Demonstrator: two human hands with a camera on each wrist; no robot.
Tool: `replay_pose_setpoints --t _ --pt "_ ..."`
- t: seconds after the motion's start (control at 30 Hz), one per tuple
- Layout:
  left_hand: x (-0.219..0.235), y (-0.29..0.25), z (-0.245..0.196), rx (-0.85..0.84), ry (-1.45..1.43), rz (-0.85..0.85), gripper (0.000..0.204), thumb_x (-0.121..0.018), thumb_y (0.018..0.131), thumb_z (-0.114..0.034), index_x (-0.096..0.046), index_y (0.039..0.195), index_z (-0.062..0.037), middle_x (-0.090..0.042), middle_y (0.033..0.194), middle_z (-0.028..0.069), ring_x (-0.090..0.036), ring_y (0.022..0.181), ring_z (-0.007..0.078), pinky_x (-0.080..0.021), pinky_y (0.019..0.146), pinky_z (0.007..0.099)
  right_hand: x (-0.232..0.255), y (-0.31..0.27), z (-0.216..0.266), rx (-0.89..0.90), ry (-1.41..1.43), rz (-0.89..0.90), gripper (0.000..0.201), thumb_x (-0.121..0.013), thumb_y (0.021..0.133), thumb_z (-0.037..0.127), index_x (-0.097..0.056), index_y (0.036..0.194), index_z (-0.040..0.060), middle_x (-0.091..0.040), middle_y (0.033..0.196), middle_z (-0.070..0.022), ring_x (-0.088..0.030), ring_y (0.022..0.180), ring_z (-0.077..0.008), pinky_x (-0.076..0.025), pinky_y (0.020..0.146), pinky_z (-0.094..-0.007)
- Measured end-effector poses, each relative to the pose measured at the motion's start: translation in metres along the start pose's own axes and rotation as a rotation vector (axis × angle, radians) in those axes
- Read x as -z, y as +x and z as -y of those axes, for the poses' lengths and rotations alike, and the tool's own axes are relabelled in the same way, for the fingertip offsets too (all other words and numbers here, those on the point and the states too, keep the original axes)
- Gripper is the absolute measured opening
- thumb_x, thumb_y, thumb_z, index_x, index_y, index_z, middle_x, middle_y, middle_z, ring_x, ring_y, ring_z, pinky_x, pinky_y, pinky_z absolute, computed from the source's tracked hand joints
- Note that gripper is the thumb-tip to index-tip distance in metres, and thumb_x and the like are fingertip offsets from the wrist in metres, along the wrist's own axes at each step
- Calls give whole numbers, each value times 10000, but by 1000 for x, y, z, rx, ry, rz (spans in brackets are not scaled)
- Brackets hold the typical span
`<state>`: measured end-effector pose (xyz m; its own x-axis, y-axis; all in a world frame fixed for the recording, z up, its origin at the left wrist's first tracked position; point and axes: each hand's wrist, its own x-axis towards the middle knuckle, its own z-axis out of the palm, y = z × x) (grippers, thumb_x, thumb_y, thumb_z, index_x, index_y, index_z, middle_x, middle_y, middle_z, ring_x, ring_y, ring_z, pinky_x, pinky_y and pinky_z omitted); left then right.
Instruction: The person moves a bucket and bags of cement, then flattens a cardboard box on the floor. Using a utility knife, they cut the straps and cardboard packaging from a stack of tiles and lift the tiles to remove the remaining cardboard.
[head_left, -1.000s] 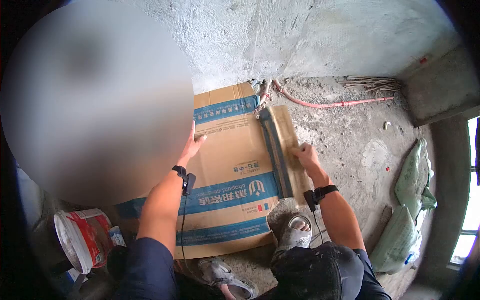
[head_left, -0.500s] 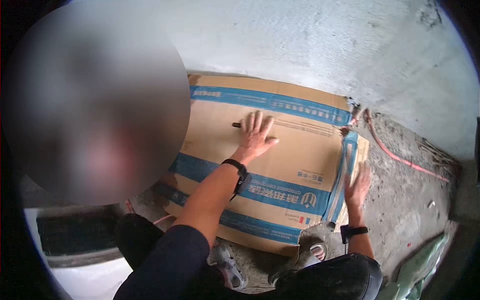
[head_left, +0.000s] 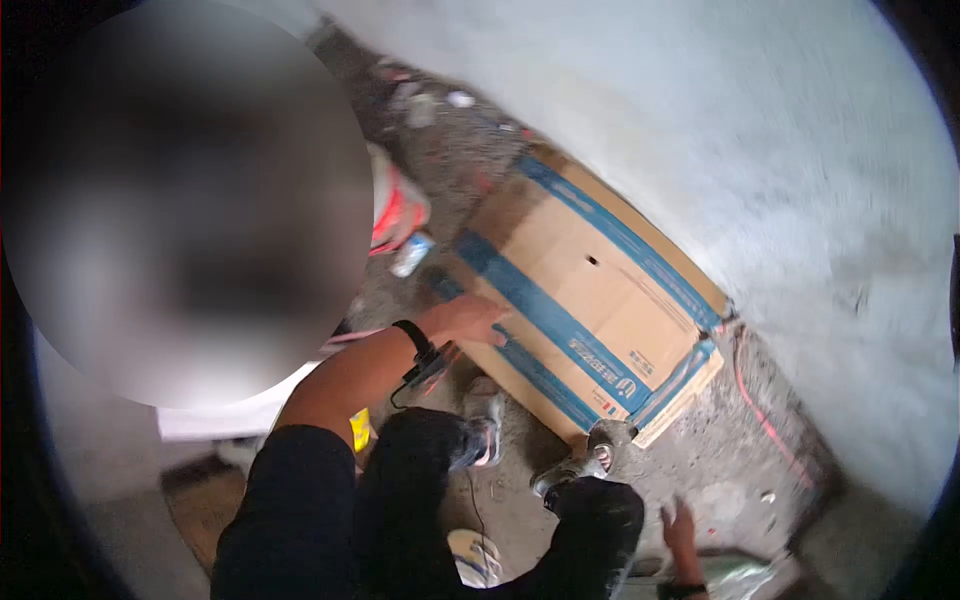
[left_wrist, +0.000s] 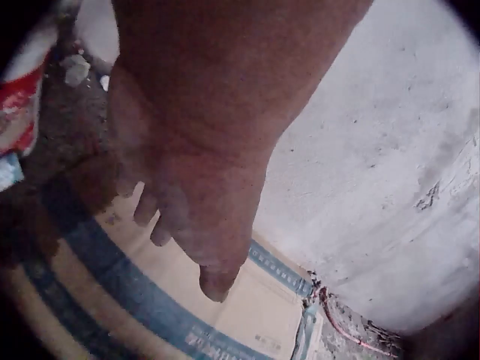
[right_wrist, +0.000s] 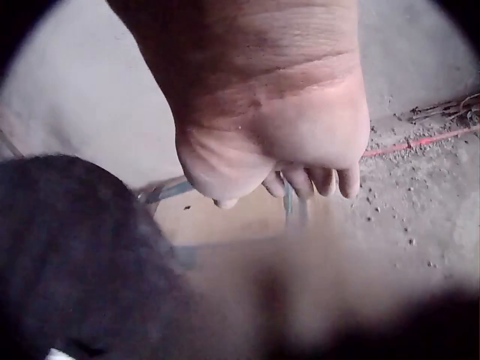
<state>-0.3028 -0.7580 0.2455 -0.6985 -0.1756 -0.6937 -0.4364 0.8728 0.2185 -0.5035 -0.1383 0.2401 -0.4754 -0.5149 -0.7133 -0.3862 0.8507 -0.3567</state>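
Note:
A flattened cardboard box (head_left: 640, 310) with blue printed bands lies on the rough floor along the wall. Its end flap (head_left: 680, 395) lies folded outward at the right. My left hand (head_left: 462, 318) hovers over the cardboard's near left side, fingers loose and holding nothing. In the left wrist view, that hand (left_wrist: 199, 202) hangs above the cardboard (left_wrist: 259, 315) with relaxed fingers. Off to the right, away from the cardboard, my right hand (head_left: 680, 525) is held near a pale green sack. The right wrist view shows this hand (right_wrist: 277, 142) with loosely bent fingers and nothing held.
A red and white bucket (head_left: 400, 212) stands left of the cardboard, with a small light blue and white item (head_left: 411, 255) beside it. A pinkish pipe (head_left: 755, 400) runs along the floor at the right. The green sack (head_left: 745, 578) lies lower right. A sandalled foot (head_left: 590, 462) stands at the cardboard's near edge.
The head view has turned left. My left hand has come off the cardboard's middle toward its near left side. My right hand has left the flap, which now lies spread, and moved right.

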Motion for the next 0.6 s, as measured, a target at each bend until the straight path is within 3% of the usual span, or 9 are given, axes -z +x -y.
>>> replay_pose_setpoints --t 0.13,0.2,0.27,0.33,0.37,0.4,0.47,0.53,0.6 --pt "6 -187 5 90 -182 55 620 -625 806 -448 -524 1276 -56 -637 1054 215 -608 980 381 -488 837 483 74 -111 106 -148 -122 427 490 -486 940 401 -493 1315 85 -588 1171 -248 -566 1054 -434 -473 858 -495" --pt "-8 -273 -1 198 -277 105 613 -620 810 -454 -527 1276 -67 -640 1032 221 -612 960 387 -489 819 496 82 -142 126 82 -5 516 501 -511 958 369 -427 1385 122 -587 1203 -235 -549 1088 -440 -441 923 -488" --pt "-34 -324 10 272 -365 -14 594 -604 823 -476 -532 1274 -97 -635 1042 218 -614 956 386 -489 810 500 105 -160 183 -34 192 742 563 -525 950 388 -366 1421 123 -585 1212 -228 -538 1142 -386 -443 936 -425" --pt "-71 -369 2 351 -454 -169 592 -610 816 -498 -535 1250 -102 -631 1042 207 -612 953 379 -486 806 501 87 -156 163 103 -56 903 562 -512 955 394 -374 1418 106 -586 1222 -212 -539 1163 -309 -443 937 -386" --pt "-86 -393 -3 436 -552 -221 597 -602 835 -469 -495 1297 -105 -620 1072 215 -601 981 384 -478 830 490 69 -152 134 145 87 922 563 -534 945 385 -393 1406 94 -588 1221 -208 -546 1148 -282 -449 926 -372" --pt "-99 -415 -4 515 -640 -270 607 -594 855 -439 -454 1343 -107 -609 1102 224 -590 1010 389 -470 854 479 77 -152 151 148 58 925 563 -534 945 385 -393 1406 94 -588 1221 -208 -546 1148 -282 -449 926 -372" --pt "-129 -465 -11 581 -728 -438 494 -567 877 -422 -539 1234 -82 -621 1076 205 -596 1001 379 -473 852 471 97 -160 207 56 -101 901 532 -552 940 367 -441 1375 82 -601 1207 -193 -560 1121 -254 -456 914 -353" --pt "-137 -510 -6 786 -776 -387 392 -560 888 -396 -589 1093 -63 -634 1016 179 -601 980 365 -473 850 469 100 -136 183 54 -121 897 488 -563 931 380 -514 1313 80 -612 1187 -201 -580 1105 -271 -460 913 -358" --pt "-175 -542 17 911 -774 -485 365 -567 887 -388 -593 1042 -59 -628 999 168 -601 963 354 -481 835 461 107 -124 208 334 -222 843 452 -572 920 397 -574 1238 75 -624 1151 -214 -592 1088 -324 -466 904 -389"
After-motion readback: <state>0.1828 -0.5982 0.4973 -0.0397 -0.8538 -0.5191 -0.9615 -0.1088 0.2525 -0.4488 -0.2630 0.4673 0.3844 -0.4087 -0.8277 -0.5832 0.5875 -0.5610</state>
